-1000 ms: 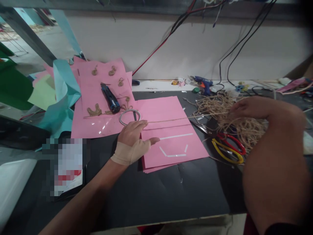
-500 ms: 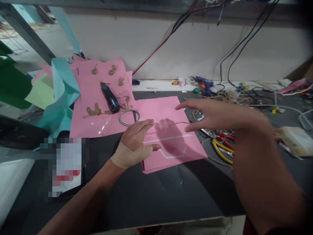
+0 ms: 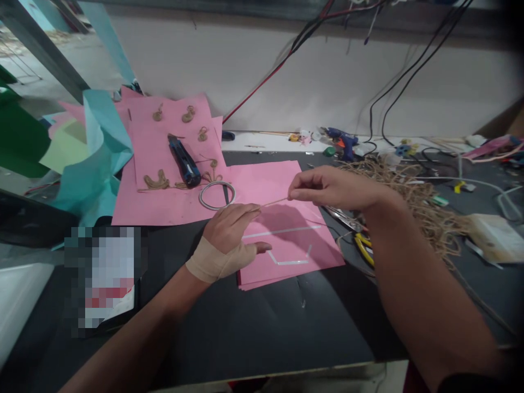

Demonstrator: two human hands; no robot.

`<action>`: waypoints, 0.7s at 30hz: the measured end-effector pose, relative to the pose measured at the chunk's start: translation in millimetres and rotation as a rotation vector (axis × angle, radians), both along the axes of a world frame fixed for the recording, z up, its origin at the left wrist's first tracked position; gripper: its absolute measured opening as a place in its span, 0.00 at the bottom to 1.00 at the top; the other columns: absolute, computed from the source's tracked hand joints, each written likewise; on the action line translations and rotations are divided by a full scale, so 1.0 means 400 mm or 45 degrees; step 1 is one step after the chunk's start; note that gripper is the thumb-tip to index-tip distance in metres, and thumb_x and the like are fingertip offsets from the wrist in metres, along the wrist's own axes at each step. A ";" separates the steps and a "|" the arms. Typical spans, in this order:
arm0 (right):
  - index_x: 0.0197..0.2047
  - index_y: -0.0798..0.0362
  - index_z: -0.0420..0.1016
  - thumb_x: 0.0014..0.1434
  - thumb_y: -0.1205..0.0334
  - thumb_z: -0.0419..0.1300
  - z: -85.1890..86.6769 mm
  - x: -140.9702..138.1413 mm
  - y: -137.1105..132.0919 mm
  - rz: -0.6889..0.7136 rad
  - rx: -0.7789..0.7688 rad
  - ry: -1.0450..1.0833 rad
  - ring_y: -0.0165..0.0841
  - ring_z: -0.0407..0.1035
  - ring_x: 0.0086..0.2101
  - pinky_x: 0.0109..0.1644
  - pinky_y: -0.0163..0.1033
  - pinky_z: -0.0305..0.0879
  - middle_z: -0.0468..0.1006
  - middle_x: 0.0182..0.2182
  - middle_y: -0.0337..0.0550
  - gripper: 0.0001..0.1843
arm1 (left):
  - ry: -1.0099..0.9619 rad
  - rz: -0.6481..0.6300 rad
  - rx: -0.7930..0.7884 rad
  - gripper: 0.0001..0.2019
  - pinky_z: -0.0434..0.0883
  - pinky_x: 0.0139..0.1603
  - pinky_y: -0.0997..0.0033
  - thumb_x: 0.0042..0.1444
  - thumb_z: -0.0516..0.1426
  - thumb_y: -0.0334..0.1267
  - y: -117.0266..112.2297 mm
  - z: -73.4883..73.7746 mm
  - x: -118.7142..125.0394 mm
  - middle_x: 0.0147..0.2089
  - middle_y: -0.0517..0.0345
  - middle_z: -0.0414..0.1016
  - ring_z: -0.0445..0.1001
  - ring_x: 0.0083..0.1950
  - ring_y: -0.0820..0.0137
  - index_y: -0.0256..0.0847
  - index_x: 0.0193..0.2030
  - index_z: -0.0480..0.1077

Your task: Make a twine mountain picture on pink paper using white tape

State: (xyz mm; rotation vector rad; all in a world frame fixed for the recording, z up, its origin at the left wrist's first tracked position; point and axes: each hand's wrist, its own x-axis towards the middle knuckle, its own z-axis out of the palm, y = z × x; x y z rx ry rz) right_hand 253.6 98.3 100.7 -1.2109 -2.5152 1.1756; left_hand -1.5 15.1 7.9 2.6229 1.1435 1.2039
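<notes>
A thin length of brown twine (image 3: 275, 202) stretches nearly straight between my two hands, just above a stack of pink paper (image 3: 278, 174). My left hand (image 3: 229, 232), with a beige wrap around wrist and palm, lies over the paper's left edge. Its straight fingers hold the twine at their tips, and the thumb is spread apart. My right hand (image 3: 323, 188) pinches the twine between thumb and forefinger over the paper's right side. White strips (image 3: 292, 262) form a line and an angular outline on the sheet. Beside my left fingers lies a metal ring (image 3: 216, 195).
Left of the stack, more pink sheets (image 3: 164, 210) bear twine coils (image 3: 156, 179) and a utility knife (image 3: 184, 161). A twine heap (image 3: 426, 202), yellow-handled pliers (image 3: 364, 248) and scissors (image 3: 341, 217) lie right. A glue gun (image 3: 344, 139) sits at the back, cables hanging above.
My right hand has moved left and down, from open fingers to a pinch on the twine, which is now taut. The twine heap shows more. My left hand has stayed put.
</notes>
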 end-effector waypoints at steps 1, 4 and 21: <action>0.39 0.50 0.76 0.62 0.44 0.57 0.003 0.010 0.003 0.005 0.037 -0.063 0.31 0.63 0.29 0.32 0.38 0.57 0.74 0.29 0.39 0.18 | 0.009 -0.008 -0.017 0.28 0.75 0.54 0.50 0.49 0.68 0.53 0.000 0.000 0.000 0.51 0.44 0.79 0.78 0.52 0.56 0.37 0.51 0.73; 0.38 0.50 0.77 0.62 0.45 0.56 0.000 0.024 0.010 -0.014 0.116 -0.258 0.33 0.64 0.29 0.32 0.39 0.56 0.76 0.29 0.40 0.18 | 0.046 -0.034 -0.067 0.27 0.75 0.52 0.50 0.50 0.68 0.53 -0.003 0.002 0.001 0.50 0.45 0.80 0.78 0.51 0.56 0.38 0.51 0.74; 0.49 0.54 0.73 0.59 0.49 0.63 -0.073 -0.086 -0.014 0.293 -0.306 0.007 0.34 0.73 0.36 0.38 0.38 0.67 0.80 0.39 0.46 0.21 | 0.237 -0.058 -0.164 0.24 0.74 0.51 0.56 0.54 0.64 0.54 -0.028 0.007 0.010 0.49 0.49 0.80 0.77 0.51 0.59 0.36 0.49 0.73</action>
